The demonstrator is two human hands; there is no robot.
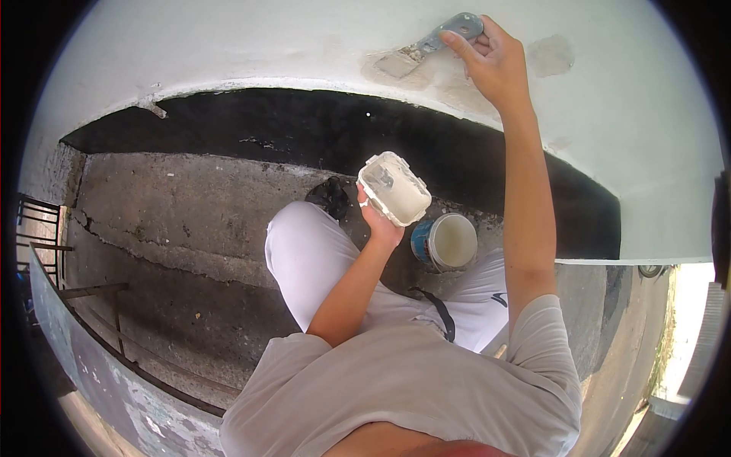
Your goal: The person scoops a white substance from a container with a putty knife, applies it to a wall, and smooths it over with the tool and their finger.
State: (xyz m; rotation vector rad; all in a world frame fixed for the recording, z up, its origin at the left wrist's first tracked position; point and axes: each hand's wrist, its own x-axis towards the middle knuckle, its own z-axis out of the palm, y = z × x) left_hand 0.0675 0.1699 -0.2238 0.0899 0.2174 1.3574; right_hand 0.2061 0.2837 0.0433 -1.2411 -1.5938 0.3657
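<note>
My right hand (491, 62) is raised to the pale wall (266, 46) and grips the grey handle of a putty knife (461, 27). Its blade end lies against a rough beige filler patch (397, 65) on the wall. Below, at lap height, my left hand (378, 222) is closed around a white rectangular plastic container (402, 194), tilted so its inside shows. Off-white paste coats the container's walls, with a greyish smear inside. A whitish smudge marks a finger of the left hand.
A bucket (454, 240) with a blue label stands by my knee. Beside my other knee lies a black plastic bag (329, 199). A black band (251, 126) runs along the wall's base above the concrete floor (190, 206). Another dried patch (551, 56) marks the wall. Metal railing (38, 228) stands left.
</note>
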